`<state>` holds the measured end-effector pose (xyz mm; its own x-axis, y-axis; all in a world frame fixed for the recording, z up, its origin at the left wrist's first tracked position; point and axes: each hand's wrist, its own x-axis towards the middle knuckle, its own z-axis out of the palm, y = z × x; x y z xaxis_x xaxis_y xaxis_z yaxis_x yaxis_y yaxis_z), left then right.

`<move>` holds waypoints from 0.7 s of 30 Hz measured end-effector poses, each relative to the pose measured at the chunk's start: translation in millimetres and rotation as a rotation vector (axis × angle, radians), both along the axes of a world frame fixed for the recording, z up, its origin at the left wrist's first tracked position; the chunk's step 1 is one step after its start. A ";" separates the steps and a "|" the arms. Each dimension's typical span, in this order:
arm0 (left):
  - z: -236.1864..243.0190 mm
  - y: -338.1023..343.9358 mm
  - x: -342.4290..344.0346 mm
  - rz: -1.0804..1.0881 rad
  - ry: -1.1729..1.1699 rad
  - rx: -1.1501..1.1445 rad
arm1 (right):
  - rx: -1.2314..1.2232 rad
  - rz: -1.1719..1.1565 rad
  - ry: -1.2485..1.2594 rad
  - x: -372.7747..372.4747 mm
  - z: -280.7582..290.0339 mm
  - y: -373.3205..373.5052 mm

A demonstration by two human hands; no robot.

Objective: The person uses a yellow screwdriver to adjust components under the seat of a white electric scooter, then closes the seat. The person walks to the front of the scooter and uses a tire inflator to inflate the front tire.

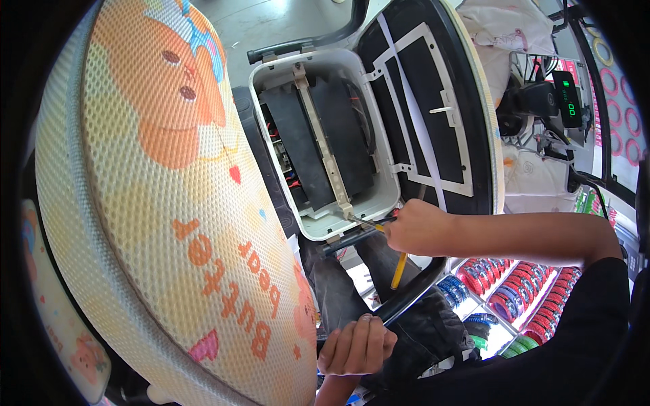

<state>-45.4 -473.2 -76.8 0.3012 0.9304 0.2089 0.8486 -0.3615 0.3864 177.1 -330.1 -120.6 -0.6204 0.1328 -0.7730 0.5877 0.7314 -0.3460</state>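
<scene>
While right hand (414, 227) grips tool (399, 272) | left hand (357, 345) holds bar (412, 295) | floor (288, 24) grey | shelves (497, 333) lit

White open compartment (384, 195) holding black slabs (294, 145), pale bar (323, 143) lengthwise over them, bright shelf (467, 308) bearing colourful coils (520, 292).

Cushion (169, 183) left, block (292, 143) in box (391, 186), lid (425, 78) right
</scene>
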 end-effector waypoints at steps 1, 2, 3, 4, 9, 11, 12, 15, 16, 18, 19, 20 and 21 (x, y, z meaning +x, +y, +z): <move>1.0 0.1 -0.9 0.006 0.001 -0.002 | -0.033 -0.054 -0.048 -1.7 0.8 1.0; 1.1 1.0 0.5 0.014 0.002 0.001 | -0.060 -0.106 -0.095 -1.7 1.8 3.2; 0.6 0.7 1.2 0.023 -0.003 0.010 | -0.086 -0.159 -0.144 -1.7 2.7 4.9; -0.5 -0.2 1.4 0.033 -0.009 0.019 | -0.097 -0.249 -0.157 -1.5 2.5 4.3; -1.2 1.9 3.8 0.067 -0.025 0.049 | -0.147 -0.885 -0.273 -1.3 -4.4 -21.8; 0.6 3.6 4.4 0.077 -0.030 0.014 | -0.103 -1.118 -0.250 -7.2 -13.2 -33.0; 1.9 3.7 4.1 0.078 -0.035 -0.003 | -0.081 -1.224 -0.235 -7.0 -21.7 -38.7; 2.6 3.9 4.6 0.089 -0.026 0.000 | -0.128 -1.612 -0.213 -9.9 -33.5 -38.4; 2.5 4.4 5.2 0.097 -0.025 0.001 | -0.223 -1.789 -0.225 -9.6 -33.7 -32.6; 2.3 4.7 6.2 0.117 -0.018 0.006 | -0.347 -2.088 -0.225 -8.5 -37.1 -36.1; 2.0 4.9 6.8 0.122 -0.023 0.004 | -0.405 -2.188 -0.187 -7.8 -40.5 -41.5; 3.5 5.9 8.0 0.130 -0.030 -0.001 | -0.463 -2.287 -0.152 -8.4 -38.4 -42.8; 4.6 6.5 9.4 0.138 -0.038 -0.006 | -0.522 -2.383 -0.115 -8.5 -35.7 -43.1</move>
